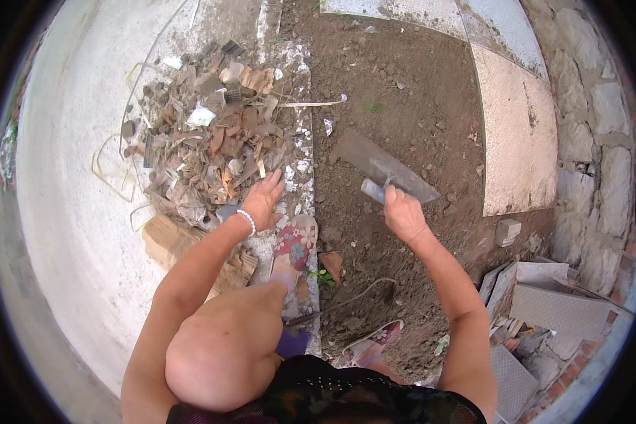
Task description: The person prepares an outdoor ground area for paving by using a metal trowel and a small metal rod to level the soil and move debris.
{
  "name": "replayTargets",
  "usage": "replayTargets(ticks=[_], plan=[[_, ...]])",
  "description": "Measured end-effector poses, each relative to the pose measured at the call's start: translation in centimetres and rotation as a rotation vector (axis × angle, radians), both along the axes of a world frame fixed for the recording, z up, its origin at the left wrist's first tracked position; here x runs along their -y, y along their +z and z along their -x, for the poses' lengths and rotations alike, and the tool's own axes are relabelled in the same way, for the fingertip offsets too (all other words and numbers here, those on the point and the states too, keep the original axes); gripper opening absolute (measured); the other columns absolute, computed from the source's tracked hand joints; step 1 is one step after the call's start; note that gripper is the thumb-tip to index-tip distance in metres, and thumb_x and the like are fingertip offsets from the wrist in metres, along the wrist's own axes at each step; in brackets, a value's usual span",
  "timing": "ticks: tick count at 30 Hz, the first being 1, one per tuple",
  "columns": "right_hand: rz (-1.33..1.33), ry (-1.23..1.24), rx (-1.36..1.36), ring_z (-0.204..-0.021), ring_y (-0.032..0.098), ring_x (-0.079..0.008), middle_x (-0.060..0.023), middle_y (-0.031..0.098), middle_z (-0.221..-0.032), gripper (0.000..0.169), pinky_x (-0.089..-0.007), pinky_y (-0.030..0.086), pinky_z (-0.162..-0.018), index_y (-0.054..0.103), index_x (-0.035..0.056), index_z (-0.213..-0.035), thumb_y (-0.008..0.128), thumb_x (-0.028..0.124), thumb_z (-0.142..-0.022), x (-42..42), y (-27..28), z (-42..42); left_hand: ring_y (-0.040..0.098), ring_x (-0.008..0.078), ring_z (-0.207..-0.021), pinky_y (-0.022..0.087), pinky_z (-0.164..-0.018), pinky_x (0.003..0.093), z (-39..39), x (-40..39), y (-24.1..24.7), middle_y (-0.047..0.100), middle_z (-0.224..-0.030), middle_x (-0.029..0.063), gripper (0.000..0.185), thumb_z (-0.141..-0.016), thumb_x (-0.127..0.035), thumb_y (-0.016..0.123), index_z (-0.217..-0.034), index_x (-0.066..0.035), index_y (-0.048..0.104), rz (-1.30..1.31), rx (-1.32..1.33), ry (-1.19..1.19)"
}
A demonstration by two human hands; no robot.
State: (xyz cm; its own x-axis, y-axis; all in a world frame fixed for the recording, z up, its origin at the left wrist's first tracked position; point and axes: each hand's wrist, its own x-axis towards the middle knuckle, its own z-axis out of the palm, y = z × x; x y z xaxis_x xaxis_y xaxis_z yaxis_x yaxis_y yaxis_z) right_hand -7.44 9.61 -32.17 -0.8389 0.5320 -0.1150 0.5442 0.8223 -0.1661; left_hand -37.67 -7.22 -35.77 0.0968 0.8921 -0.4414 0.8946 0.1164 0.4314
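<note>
My right hand (404, 213) grips the handle of a rectangular steel plastering trowel (384, 165). Its blade lies on or just above the brown soil (403, 79); I cannot tell which. To the left, my left hand (265, 200) has its fingers apart and holds nothing. A white bead bracelet (247, 220) circles that wrist. The fingertips are at the near right edge of a rubble heap (228, 122) of broken tile, scraps and debris; whether they touch it is unclear. Flattened brown cardboard (172, 241) lies under and beside my left forearm.
Large pale slabs (517, 132) border the soil on the right, before a stone wall (575, 138). Broken tiles (556, 307) lean in a pile at lower right, near a small block (508, 233). Pale concrete (69, 185) spans the left. A curved rod (344, 303) lies between my feet.
</note>
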Motion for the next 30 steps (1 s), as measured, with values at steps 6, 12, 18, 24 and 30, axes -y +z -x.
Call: replayTargets(ticks=[6,12,18,24,30], plan=[[-0.108,-0.224,-0.082,-0.069,0.064,-0.0322,-0.0178,0.06,-0.077,0.014,-0.0378,0.053,-0.059,0.048,-0.001,-0.085,0.056,0.0,-0.073,-12.4,-0.7,14.9,0.026,0.0351,-0.131,0.026,-0.107,0.0382,1.1,-0.7,0.9,0.02,-0.144,0.0212,0.079,-0.066,-0.02,0.073,-0.132,-0.001,0.034,0.049,0.062,-0.035],[-0.009,-0.054,-0.027,-0.06,0.064,-0.0283,-0.0163,0.059,-0.071,0.015,-0.0359,0.053,-0.052,0.047,-0.0041,-0.086,0.053,0.001,-0.074,-1.9,-4.2,10.1,0.027,0.0342,-0.13,0.026,-0.107,0.0369,0.8,-0.2,0.5,0.019,-0.144,0.0206,0.078,-0.067,-0.021,0.073,-0.132,-0.002,0.036,0.058,0.073,-0.002],[0.011,0.091,0.089,-0.059,0.061,-0.0237,-0.0109,0.055,-0.069,0.018,-0.0338,0.051,-0.052,0.046,-0.0021,-0.089,0.052,0.005,-0.072,4.7,-0.5,-1.9,0.023,0.0347,-0.132,0.023,-0.108,0.037,0.8,-0.1,1.1,0.015,-0.146,0.0206,0.08,-0.067,-0.021,0.073,-0.133,-0.001,0.033,0.098,0.068,0.002],[-0.064,-0.155,-0.156,-0.06,0.061,-0.031,-0.0152,0.057,-0.071,0.015,-0.0398,0.051,-0.053,0.044,-0.0005,-0.083,0.054,-0.002,-0.072,-5.1,-0.6,8.3,0.024,0.0349,-0.132,0.025,-0.106,0.0399,1.1,-0.5,0.4,0.017,-0.145,0.0203,0.081,-0.065,-0.022,0.074,-0.132,-0.001,0.035,0.049,0.047,-0.011],[0.106,-0.101,0.043,-0.067,0.064,-0.0319,-0.018,0.06,-0.077,0.022,-0.0384,0.053,-0.058,0.047,-0.0028,-0.09,0.056,0.0,-0.071,-2.3,-3.2,8.3,0.026,0.0364,-0.131,0.027,-0.106,0.0392,0.7,-0.8,0.8,0.018,-0.144,0.0217,0.082,-0.064,-0.022,0.075,-0.131,-0.001,0.035,0.052,0.079,-0.016]])
